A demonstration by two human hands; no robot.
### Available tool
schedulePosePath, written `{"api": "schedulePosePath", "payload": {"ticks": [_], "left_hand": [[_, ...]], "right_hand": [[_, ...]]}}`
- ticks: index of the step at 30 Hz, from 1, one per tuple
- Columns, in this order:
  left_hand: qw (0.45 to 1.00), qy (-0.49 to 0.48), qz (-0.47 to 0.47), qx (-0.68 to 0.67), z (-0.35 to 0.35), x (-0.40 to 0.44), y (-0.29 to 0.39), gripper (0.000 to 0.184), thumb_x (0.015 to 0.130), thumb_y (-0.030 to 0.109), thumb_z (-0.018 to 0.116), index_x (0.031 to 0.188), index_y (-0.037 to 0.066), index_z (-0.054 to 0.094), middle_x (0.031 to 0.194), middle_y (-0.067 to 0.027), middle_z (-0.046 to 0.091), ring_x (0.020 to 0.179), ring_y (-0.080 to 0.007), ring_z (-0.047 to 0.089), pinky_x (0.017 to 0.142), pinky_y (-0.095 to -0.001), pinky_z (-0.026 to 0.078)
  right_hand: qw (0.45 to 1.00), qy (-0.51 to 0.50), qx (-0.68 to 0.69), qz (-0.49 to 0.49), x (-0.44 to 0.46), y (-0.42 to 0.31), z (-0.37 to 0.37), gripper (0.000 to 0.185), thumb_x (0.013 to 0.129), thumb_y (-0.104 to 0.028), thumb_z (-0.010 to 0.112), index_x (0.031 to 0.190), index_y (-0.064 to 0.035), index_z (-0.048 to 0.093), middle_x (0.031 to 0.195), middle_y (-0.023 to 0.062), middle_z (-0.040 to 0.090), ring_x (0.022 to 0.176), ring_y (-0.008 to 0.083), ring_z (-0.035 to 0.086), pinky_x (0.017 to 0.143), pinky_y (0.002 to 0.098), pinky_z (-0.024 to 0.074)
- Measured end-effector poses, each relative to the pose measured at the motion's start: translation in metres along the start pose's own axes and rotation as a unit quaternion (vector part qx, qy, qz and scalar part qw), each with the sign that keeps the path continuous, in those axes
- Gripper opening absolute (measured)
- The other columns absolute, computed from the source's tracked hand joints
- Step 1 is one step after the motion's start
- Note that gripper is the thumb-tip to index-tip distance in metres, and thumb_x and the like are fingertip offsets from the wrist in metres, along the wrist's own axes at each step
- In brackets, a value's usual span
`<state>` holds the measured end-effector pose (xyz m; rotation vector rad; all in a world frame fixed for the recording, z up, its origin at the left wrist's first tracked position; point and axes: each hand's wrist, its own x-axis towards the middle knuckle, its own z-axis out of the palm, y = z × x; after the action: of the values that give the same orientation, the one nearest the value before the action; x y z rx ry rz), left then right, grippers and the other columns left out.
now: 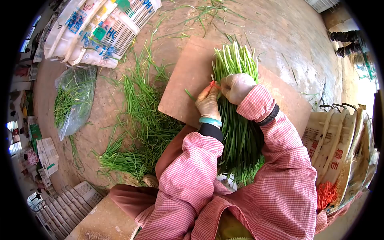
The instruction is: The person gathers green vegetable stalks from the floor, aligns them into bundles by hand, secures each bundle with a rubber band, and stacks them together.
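A thick bundle of garlic chives (pixel 240 140) lies on a brown board (pixel 184 86), pale cut ends pointing away from me and dark green leaves toward my lap. My left hand (pixel 209 103), in a thin glove with a turquoise bangle at the wrist, pinches a red string (pixel 215 84) at the bundle's left edge. On top of the stems, my gloved right hand (pixel 239 88) is closed, its fingertips meeting the same string. How far the string runs round the bundle is hidden by my hands and the stems.
Loose green leaves (pixel 140 116) are heaped on the floor left of the board. White plastic crates (pixel 108 36) stand at upper left, above a clear plastic bag (pixel 76 100) of greens. To my right, red strings (pixel 327 195) hang by a white container (pixel 324 136).
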<state>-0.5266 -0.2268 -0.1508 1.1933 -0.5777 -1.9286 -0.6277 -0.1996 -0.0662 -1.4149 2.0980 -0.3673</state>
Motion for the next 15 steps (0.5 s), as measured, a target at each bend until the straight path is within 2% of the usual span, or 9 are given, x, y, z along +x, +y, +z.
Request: {"api": "schedulePosePath", "payload": {"ticks": [6,8,9,10,12,13,14,15], "left_hand": [[0.999,-0.029,0.022,0.028,-0.002,-0.012,-0.002,0.022,0.077,-0.004,0.055,0.098,-0.006,0.057,0.094,-0.0096,0.059,0.083,-0.0154,0.056,0.076,-0.0234,0.045],[0.993,-0.090,0.009,-0.075,-0.009,-0.009,-0.003,0.018,0.080,-0.001,0.054,0.097,-0.007,0.058,0.096,-0.0087,0.059,0.088,-0.0143,0.054,0.082,-0.0261,0.044],[0.993,-0.085,-0.021,-0.085,-0.009,-0.005,-0.003,0.021,0.080,0.004,0.054,0.101,-0.001,0.058,0.095,-0.0064,0.059,0.084,-0.0144,0.055,0.075,-0.0242,0.044],[0.992,-0.087,-0.021,-0.084,-0.011,-0.004,-0.005,0.021,0.080,0.004,0.054,0.101,-0.001,0.058,0.095,-0.0064,0.059,0.084,-0.0144,0.055,0.075,-0.0242,0.044],[0.997,-0.078,0.015,0.000,-0.004,-0.009,0.001,0.022,0.081,0.009,0.056,0.101,0.000,0.058,0.095,-0.0052,0.059,0.083,-0.0134,0.055,0.074,-0.0234,0.044],[0.997,-0.080,-0.021,0.000,-0.002,-0.010,0.007,0.021,0.082,0.012,0.057,0.099,0.000,0.059,0.093,-0.0050,0.059,0.082,-0.0131,0.055,0.074,-0.0227,0.044],[0.996,-0.036,-0.036,0.074,0.001,-0.012,0.016,0.019,0.080,0.008,0.057,0.097,0.000,0.060,0.091,-0.0058,0.060,0.083,-0.0138,0.055,0.075,-0.0234,0.044],[0.995,-0.055,-0.013,0.076,-0.004,-0.005,0.013,0.018,0.080,0.007,0.057,0.097,0.000,0.060,0.090,-0.0063,0.061,0.083,-0.0143,0.055,0.077,-0.0238,0.044]], "right_hand": [[1.000,0.001,-0.017,0.012,-0.001,-0.006,-0.001,0.014,0.073,-0.016,0.053,0.080,-0.0076,0.062,0.072,0.0147,0.060,0.070,0.0320,0.058,0.064,0.0380,0.0467],[1.000,0.007,-0.021,0.006,0.000,-0.004,0.003,0.016,0.075,-0.018,0.051,0.082,-0.0076,0.061,0.074,0.0156,0.060,0.073,0.0331,0.058,0.066,0.0389,0.0464],[1.000,0.013,-0.026,0.006,0.001,-0.004,0.005,0.016,0.075,-0.017,0.051,0.083,-0.0075,0.062,0.075,0.0160,0.060,0.075,0.0338,0.058,0.067,0.0389,0.0464],[1.000,0.015,-0.025,0.007,0.002,-0.005,0.006,0.016,0.075,-0.017,0.051,0.083,-0.0075,0.062,0.075,0.0160,0.060,0.075,0.0338,0.058,0.067,0.0389,0.0464],[1.000,0.017,-0.015,0.003,0.001,-0.006,0.005,0.017,0.076,-0.018,0.051,0.084,-0.0077,0.062,0.076,0.0164,0.060,0.076,0.0338,0.058,0.068,0.0385,0.0463],[1.000,0.026,0.005,-0.008,-0.001,-0.004,0.004,0.017,0.076,-0.018,0.050,0.085,-0.0080,0.062,0.079,0.0165,0.060,0.077,0.0333,0.058,0.069,0.0381,0.0461],[1.000,0.022,-0.004,0.005,0.001,-0.001,0.009,0.017,0.077,-0.018,0.051,0.086,-0.0083,0.061,0.080,0.0156,0.060,0.079,0.0328,0.058,0.071,0.0377,0.0459],[1.000,0.014,-0.007,0.004,0.000,-0.001,0.008,0.017,0.075,-0.016,0.052,0.086,-0.0079,0.062,0.080,0.0156,0.061,0.080,0.0321,0.058,0.072,0.0371,0.0460]]}}
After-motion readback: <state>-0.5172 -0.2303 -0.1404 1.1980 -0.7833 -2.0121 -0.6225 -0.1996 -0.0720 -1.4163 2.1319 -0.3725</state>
